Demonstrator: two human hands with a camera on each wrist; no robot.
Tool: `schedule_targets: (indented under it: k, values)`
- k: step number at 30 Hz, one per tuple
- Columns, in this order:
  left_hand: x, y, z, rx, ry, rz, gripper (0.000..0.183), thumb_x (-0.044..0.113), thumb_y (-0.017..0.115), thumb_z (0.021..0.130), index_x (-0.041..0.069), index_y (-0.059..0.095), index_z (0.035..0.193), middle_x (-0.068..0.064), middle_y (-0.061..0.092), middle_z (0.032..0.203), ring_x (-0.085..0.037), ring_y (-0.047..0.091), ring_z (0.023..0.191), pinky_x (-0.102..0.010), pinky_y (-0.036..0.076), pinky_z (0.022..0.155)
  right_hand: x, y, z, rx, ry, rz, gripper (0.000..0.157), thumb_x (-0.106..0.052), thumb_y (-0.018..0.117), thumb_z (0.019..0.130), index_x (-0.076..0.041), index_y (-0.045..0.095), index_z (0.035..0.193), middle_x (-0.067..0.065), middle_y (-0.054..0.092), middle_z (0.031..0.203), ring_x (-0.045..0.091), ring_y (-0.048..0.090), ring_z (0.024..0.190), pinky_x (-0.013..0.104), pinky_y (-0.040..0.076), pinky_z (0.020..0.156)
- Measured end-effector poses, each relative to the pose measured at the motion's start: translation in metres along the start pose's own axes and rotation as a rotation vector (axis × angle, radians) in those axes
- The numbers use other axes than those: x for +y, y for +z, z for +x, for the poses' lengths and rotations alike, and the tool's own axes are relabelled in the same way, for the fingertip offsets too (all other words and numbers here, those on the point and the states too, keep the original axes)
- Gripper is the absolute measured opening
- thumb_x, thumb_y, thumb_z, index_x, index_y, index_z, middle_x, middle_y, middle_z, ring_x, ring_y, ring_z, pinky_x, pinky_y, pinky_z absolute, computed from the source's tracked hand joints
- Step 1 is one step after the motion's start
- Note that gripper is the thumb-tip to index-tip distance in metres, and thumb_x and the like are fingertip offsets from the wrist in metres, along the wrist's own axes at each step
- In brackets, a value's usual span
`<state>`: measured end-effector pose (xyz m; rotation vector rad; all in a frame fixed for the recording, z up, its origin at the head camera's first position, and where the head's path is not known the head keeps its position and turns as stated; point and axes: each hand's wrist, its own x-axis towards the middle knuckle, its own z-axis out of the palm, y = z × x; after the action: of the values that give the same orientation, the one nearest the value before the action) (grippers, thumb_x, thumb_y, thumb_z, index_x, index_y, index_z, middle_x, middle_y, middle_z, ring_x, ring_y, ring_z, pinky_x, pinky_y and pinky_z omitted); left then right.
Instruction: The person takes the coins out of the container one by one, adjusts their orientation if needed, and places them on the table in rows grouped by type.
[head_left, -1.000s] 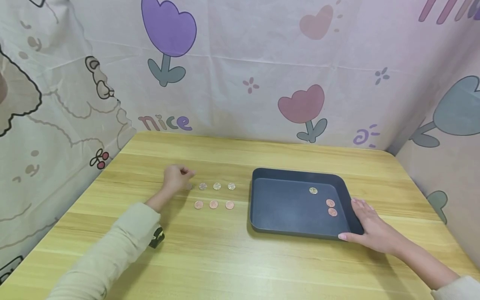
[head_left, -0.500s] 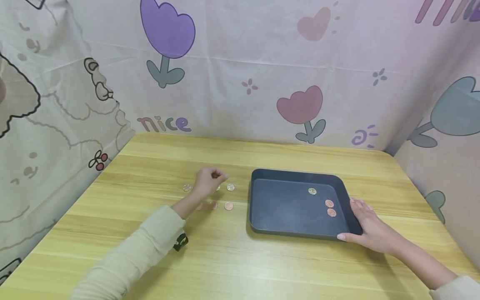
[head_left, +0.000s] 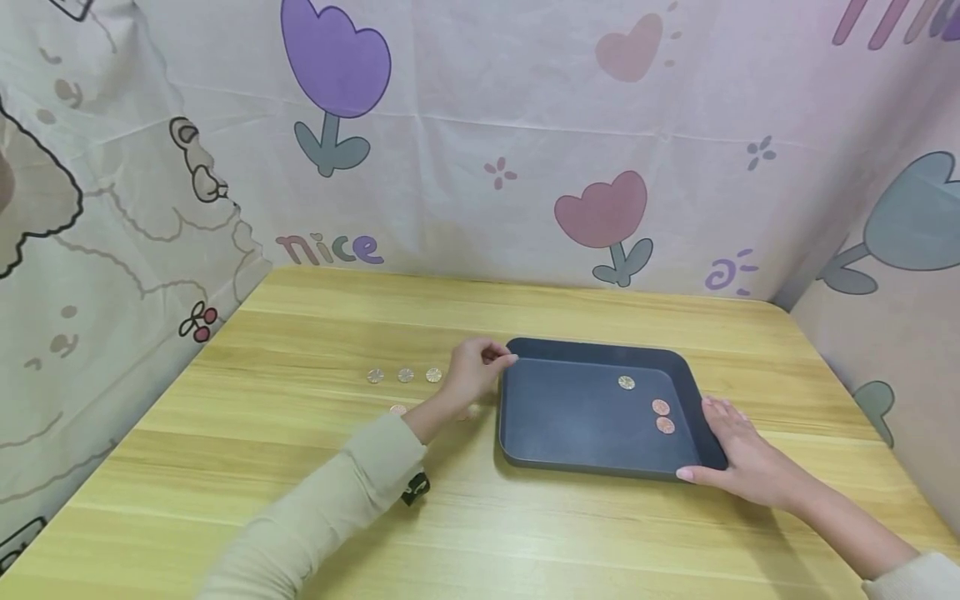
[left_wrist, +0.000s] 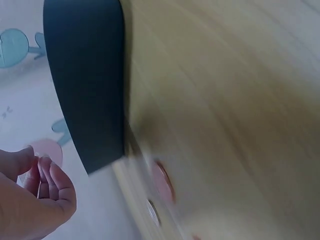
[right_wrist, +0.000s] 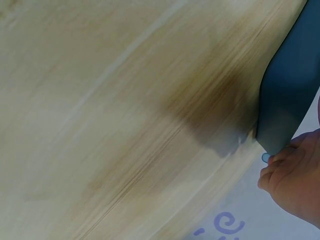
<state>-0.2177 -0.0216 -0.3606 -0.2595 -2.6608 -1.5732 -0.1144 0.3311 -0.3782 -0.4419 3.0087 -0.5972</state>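
Note:
My left hand hovers at the left rim of a dark rectangular baking tray, thumb and fingertips pinched together. The coin between them is hidden from view. In the left wrist view this hand shows curled fingers meeting the thumb beside the tray wall. My right hand holds the tray's front right corner, fingers along the right side and thumb at the front rim. Inside the tray lie a silvery coin and two copper coins. Three silvery coins show in a row left of my left hand.
A copper coin peeks out behind my left wrist, with the rest of its row mostly covered. The wooden table ends at the back against a printed cloth. A small black device is strapped under my left sleeve.
My left hand has travelled right, from the left end of the coin rows to the tray's left rim, its fingertips still pinched. My right hand and the tray have stayed put.

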Motion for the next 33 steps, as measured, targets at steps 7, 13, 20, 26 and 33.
schedule_targets:
  k: [7,13,20,26,33]
  values:
    - [0.015,0.023,-0.001,-0.054,0.062,-0.027,0.014,0.014,0.067,0.084,0.000,0.067,0.088,-0.012,0.066,0.081,-0.012,0.055,0.069,-0.016,0.045,0.061,0.000,-0.001,0.000,0.004,-0.005,-0.004,0.106,-0.046,0.072,0.075,0.019,0.017,0.138,0.040,0.018,0.143,0.056,0.015,0.132,0.057,0.003,0.112]
    - [0.023,0.041,-0.003,-0.089,0.085,-0.052,0.014,0.015,0.068,0.084,0.001,0.067,0.088,-0.009,0.066,0.078,-0.008,0.052,0.065,-0.015,0.044,0.057,0.000,-0.001,0.000,0.004,-0.003,-0.004,0.107,-0.046,0.072,0.074,0.019,0.016,0.138,0.040,0.018,0.143,0.056,0.014,0.132,0.058,0.003,0.112]
    - [0.030,0.067,-0.003,-0.111,0.111,-0.044,0.013,0.016,0.068,0.084,0.003,0.068,0.088,-0.007,0.068,0.077,-0.006,0.053,0.063,-0.013,0.043,0.055,0.001,-0.001,0.001,0.000,-0.002,0.001,0.106,-0.046,0.072,0.075,0.018,0.016,0.139,0.039,0.018,0.144,0.056,0.014,0.132,0.056,0.002,0.113]
    - [0.036,0.093,-0.004,-0.153,0.136,-0.019,0.013,0.015,0.067,0.085,0.004,0.068,0.090,-0.005,0.067,0.077,-0.004,0.054,0.065,-0.012,0.043,0.057,0.001,0.001,0.000,0.000,-0.003,0.003,0.106,-0.046,0.072,0.075,0.019,0.016,0.138,0.040,0.018,0.143,0.056,0.015,0.132,0.057,0.003,0.112]
    - [0.048,0.126,-0.008,-0.184,0.164,0.025,0.008,0.011,0.067,0.084,0.005,0.070,0.087,-0.005,0.071,0.083,-0.003,0.056,0.066,-0.009,0.042,0.058,0.001,0.001,0.000,0.002,-0.002,0.005,0.106,-0.045,0.072,0.074,0.018,0.017,0.138,0.040,0.019,0.143,0.056,0.016,0.132,0.057,0.004,0.112]
